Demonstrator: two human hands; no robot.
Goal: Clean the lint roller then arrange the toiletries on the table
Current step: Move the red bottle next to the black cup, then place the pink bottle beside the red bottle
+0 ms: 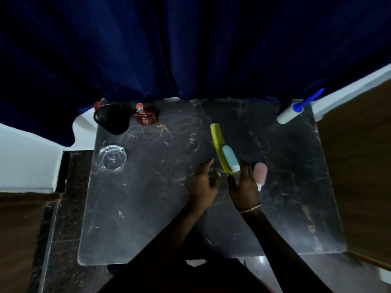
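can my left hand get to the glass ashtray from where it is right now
Probably yes. Between the left hand and the glass ashtray lies only bare table, and the hand is open and empty.

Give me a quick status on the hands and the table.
Both hands open, left hand and right hand empty beside the comb and blue bottle. Lint roller lies far right corner. Nothing blocking.

label on the red bottle [146, 119] too blurred to read.

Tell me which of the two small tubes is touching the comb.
The blue tube: it lies against the yellow comb. The pink tube lies apart, right of the right hand.
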